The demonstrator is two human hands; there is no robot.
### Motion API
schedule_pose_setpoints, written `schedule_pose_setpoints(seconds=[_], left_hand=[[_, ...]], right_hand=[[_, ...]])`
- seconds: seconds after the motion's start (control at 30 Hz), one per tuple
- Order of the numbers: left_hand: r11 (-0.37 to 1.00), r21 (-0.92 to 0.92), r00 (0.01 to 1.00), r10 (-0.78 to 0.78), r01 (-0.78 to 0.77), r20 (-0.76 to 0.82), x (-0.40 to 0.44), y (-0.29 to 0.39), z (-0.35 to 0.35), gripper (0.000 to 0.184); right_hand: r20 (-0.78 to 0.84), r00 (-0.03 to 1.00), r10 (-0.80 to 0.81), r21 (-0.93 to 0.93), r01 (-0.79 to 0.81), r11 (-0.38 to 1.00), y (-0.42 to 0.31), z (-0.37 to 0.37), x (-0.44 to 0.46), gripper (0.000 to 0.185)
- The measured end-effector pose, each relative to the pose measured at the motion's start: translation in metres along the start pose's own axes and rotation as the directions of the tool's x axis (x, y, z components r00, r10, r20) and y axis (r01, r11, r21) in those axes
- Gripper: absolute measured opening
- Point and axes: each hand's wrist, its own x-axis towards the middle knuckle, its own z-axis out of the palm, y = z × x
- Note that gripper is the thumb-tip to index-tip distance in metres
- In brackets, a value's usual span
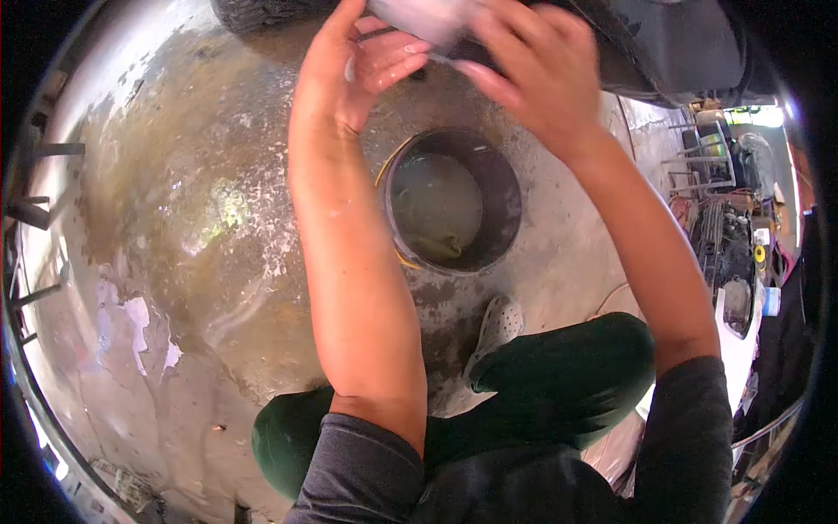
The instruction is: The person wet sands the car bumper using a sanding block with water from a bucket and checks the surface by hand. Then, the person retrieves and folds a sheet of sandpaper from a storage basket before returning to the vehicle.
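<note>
At the top edge, my left hand (362, 74) is curled around a smooth whitish object (423, 17), thumb on the far left and wet fingers underneath; white smears show on the palm. The upper part of that object is cut off and its kind cannot be told. My right hand (546, 79), blurred by motion, bends its fingers over the object's right end; whatever is in its grasp is hidden. Below both hands stands a dark bucket (502, 210) of cloudy water (436, 196), with a yellowish-green piece of cloth or sponge (436, 246) in it.
Dark glossy bodywork (672, 48) juts in at the top right, and a black tyre (262, 13) at the top left. The concrete floor (192, 288) is wet and stained. My shoe (499, 327) is close to the bucket. Metal racks (711, 162) and clutter line the right.
</note>
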Motion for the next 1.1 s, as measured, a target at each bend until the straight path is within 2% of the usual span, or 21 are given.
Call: schedule_pose_setpoints(seconds=[0.07,0.17,0.2,0.27,0.33,0.37,0.4,0.5,0.53,0.63,0.7,0.73,0.77,0.8,0.87,0.93,1.0,1.1], left_hand=[[0.999,0.045,0.991,-0.017,0.023,-0.134,-0.011,0.006,0.019,0.065],[0.999,-0.020,0.996,-0.045,0.044,-0.079,-0.003,0.000,0.011,0.061],[1.000,-0.024,0.998,-0.012,0.011,-0.061,-0.002,-0.001,0.009,0.061],[0.998,-0.032,0.998,0.049,-0.050,-0.027,-0.001,-0.005,0.005,0.060],[0.994,-0.096,0.997,0.057,-0.051,0.058,-0.002,-0.006,-0.001,0.058],[0.990,-0.130,0.993,0.068,-0.055,0.101,-0.001,-0.004,-0.003,0.058],[0.998,-0.061,0.999,-0.021,0.019,-0.036,0.001,-0.004,-0.004,0.062],[0.986,-0.169,0.998,-0.022,0.012,-0.057,-0.004,-0.006,0.006,0.086],[0.985,-0.162,0.997,0.062,-0.054,0.042,-0.002,-0.013,-0.001,0.091],[0.984,-0.160,0.996,0.071,-0.078,-0.048,-0.001,-0.022,-0.002,0.098],[0.951,-0.292,0.995,0.094,-0.099,-0.032,0.006,-0.032,-0.010,0.086],[0.925,-0.359,0.993,0.119,-0.120,-0.025,0.009,-0.035,-0.010,0.082],[0.929,-0.338,0.988,0.147,-0.152,-0.041,0.004,-0.035,-0.006,0.076],[0.931,-0.316,0.983,0.175,-0.184,-0.056,-0.001,-0.036,-0.003,0.071],[0.910,-0.408,0.991,0.109,-0.068,0.078,0.006,-0.040,-0.018,0.072],[0.964,-0.256,0.998,0.067,-0.070,-0.021,0.003,-0.035,-0.010,0.078],[0.972,-0.221,0.995,0.056,-0.073,-0.081,-0.002,-0.030,-0.002,0.084],[0.974,-0.207,0.991,0.065,-0.088,-0.114,-0.008,-0.024,0.006,0.078]], right_hand=[[-0.035,0.999,-0.008,0.034,0.009,0.999,0.027,-0.011,-0.039,0.058],[-0.091,0.993,-0.079,0.000,0.079,0.997,0.020,0.000,-0.019,0.057],[-0.023,0.996,-0.081,-0.005,0.081,0.997,0.004,-0.002,0.004,0.059],[-0.140,0.987,-0.081,-0.055,0.074,0.996,-0.023,0.018,0.061,0.038],[-0.119,0.992,-0.041,-0.028,0.038,0.999,-0.029,0.019,0.069,0.038],[-0.042,0.999,-0.009,0.019,0.010,1.000,-0.027,0.010,0.063,0.048],[0.035,0.999,0.012,0.068,-0.014,0.998,-0.024,0.003,0.056,0.058],[-0.002,1.000,0.007,-0.025,-0.007,1.000,-0.001,-0.010,-0.004,0.057],[0.013,1.000,-0.002,-0.043,0.002,0.999,-0.004,-0.011,0.001,0.057],[0.070,0.997,-0.017,-0.120,0.025,0.992,-0.019,-0.008,0.036,0.058],[0.136,0.991,-0.007,-0.183,0.032,0.983,-0.045,0.005,0.086,0.059],[0.107,0.994,-0.004,-0.165,0.022,0.986,-0.052,0.013,0.112,0.041],[0.082,0.997,0.001,-0.146,0.011,0.989,-0.054,0.018,0.126,0.025],[0.098,0.995,0.000,-0.161,0.016,0.987,-0.054,0.019,0.125,0.023],[0.113,0.993,-0.021,-0.187,0.042,0.981,-0.056,0.020,0.132,0.020],[0.250,0.968,0.031,-0.189,0.017,0.982,-0.049,-0.004,0.099,0.053],[0.157,0.987,0.041,-0.215,-0.006,0.977,-0.045,-0.022,0.069,0.046],[0.196,0.980,0.018,-0.194,0.021,0.981,-0.041,-0.015,0.077,0.044]])
